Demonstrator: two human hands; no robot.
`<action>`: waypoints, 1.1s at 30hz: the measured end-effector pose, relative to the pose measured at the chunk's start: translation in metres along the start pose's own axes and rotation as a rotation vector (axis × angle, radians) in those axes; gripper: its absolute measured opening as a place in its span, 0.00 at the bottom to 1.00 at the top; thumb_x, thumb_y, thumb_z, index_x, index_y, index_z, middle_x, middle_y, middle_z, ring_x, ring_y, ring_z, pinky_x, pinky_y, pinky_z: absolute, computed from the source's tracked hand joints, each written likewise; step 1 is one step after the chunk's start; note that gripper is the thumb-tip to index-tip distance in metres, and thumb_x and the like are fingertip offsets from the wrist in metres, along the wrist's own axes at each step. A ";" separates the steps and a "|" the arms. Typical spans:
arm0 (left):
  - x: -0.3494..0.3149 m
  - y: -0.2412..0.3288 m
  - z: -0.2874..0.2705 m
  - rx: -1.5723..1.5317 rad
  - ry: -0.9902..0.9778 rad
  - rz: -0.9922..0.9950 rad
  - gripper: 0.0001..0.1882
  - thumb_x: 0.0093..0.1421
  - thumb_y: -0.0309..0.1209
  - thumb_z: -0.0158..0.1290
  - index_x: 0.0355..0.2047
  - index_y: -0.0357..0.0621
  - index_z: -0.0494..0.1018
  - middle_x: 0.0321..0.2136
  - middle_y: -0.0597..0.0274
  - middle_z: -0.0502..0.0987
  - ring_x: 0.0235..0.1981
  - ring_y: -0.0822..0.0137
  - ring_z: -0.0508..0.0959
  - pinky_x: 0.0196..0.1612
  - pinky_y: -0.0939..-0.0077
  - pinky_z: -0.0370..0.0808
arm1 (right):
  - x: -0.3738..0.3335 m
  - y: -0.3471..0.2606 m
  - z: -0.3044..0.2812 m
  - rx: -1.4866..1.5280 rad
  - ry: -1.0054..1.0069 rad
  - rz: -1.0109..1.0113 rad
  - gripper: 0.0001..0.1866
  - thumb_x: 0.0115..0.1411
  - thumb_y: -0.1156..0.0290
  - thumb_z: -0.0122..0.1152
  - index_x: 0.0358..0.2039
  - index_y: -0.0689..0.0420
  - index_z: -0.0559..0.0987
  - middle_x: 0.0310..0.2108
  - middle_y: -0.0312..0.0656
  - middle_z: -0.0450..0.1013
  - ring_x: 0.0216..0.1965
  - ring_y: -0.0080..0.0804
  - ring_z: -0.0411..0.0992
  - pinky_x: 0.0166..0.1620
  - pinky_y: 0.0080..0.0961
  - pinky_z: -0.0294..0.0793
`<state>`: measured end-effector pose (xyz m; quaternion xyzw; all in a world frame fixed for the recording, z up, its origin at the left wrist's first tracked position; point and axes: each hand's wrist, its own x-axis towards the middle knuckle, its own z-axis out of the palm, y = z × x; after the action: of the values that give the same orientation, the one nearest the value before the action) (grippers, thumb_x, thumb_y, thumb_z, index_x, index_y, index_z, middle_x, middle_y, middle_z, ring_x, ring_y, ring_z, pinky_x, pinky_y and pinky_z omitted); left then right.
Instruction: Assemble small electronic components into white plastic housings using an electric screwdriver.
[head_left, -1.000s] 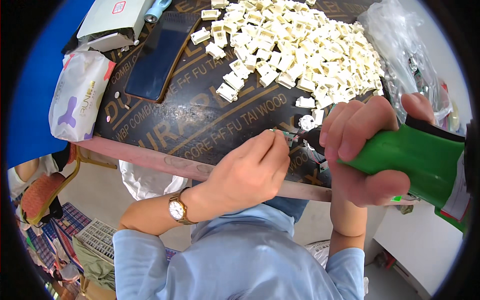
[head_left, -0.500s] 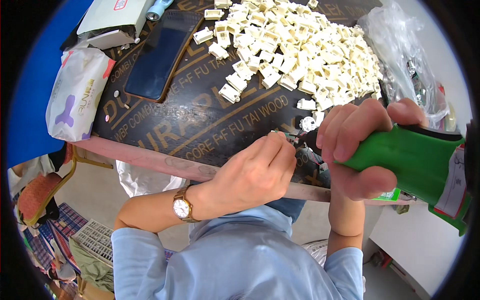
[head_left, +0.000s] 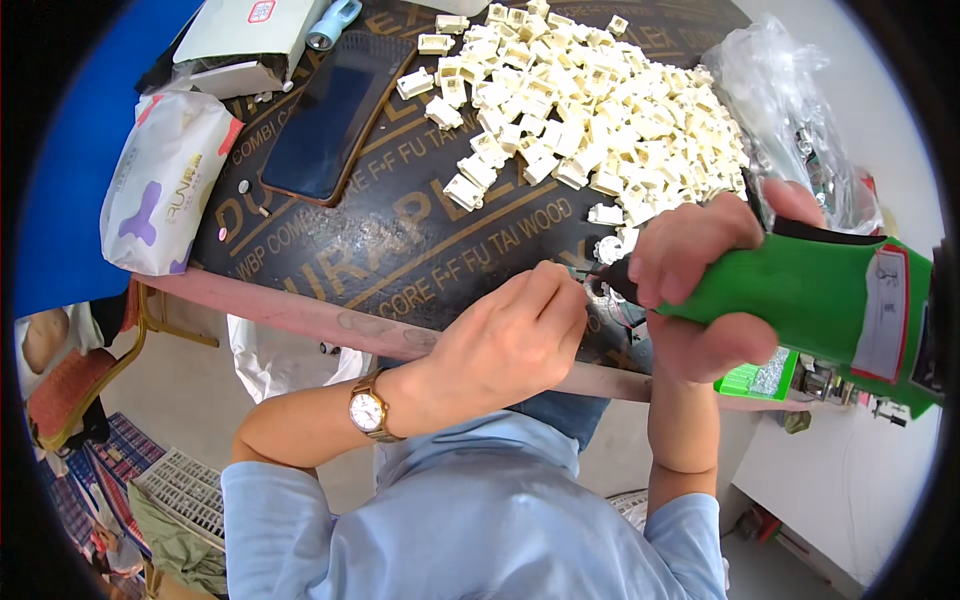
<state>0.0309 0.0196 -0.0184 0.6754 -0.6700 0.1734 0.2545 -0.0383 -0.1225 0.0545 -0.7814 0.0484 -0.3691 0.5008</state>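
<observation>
My right hand (head_left: 700,250) is wrapped round a green power screwdriver (head_left: 810,300), whose black nose and thin bit point left toward my other hand. My left hand (head_left: 515,335), with a watch on its wrist, is closed in a pinch at the bit's tip. A sliver of something small and greenish shows at its fingertips, mostly hidden by the fingers. Just beyond the bit lies a small round white part (head_left: 608,249), with thin wires by the screwdriver's nose. Farther off, a large pile of cream plastic housings (head_left: 600,120) spreads over the dark printed board tabletop (head_left: 400,250).
A phone (head_left: 335,120), a white tissue pack (head_left: 165,190), a white box (head_left: 240,45) and a light-blue torch (head_left: 333,24) lie at the left. Clear plastic bags (head_left: 775,90) stand at the far right. A green tray (head_left: 760,377) of small metal pieces sits below the screwdriver.
The screwdriver and my right hand have shifted slightly left, and its rear has tilted, so more of the green tray shows. My left hand keeps its pinch. The view has shifted a little.
</observation>
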 end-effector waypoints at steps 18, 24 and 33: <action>-0.015 -0.005 -0.052 -1.457 0.173 -1.068 0.23 0.63 0.16 0.51 0.59 0.33 0.68 0.42 0.54 0.82 0.44 0.72 0.80 0.50 0.80 0.74 | -0.078 -0.010 -0.187 -0.068 0.494 -0.150 0.39 0.66 0.42 0.53 0.62 0.63 0.57 0.22 0.35 0.62 0.19 0.23 0.61 0.26 0.23 0.63; -0.040 -0.011 -0.065 -1.122 0.290 -1.052 0.18 0.61 0.15 0.54 0.52 0.32 0.72 0.41 0.53 0.82 0.42 0.69 0.82 0.50 0.80 0.76 | -0.078 0.006 -0.202 0.066 0.503 -0.154 0.38 0.66 0.41 0.51 0.61 0.62 0.61 0.24 0.35 0.61 0.22 0.22 0.59 0.30 0.22 0.59; 0.019 0.000 -0.046 -0.415 0.000 -0.331 0.18 0.49 0.10 0.56 0.39 0.40 0.81 0.33 0.56 0.81 0.34 0.59 0.79 0.42 0.69 0.76 | -0.070 0.002 -0.188 -0.084 0.493 -0.125 0.43 0.64 0.37 0.51 0.62 0.62 0.57 0.23 0.34 0.60 0.20 0.21 0.58 0.28 0.21 0.62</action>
<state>0.0365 0.0305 0.0303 0.7091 -0.5718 -0.0116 0.4124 -0.2059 -0.2332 0.0584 -0.6895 0.1359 -0.5762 0.4172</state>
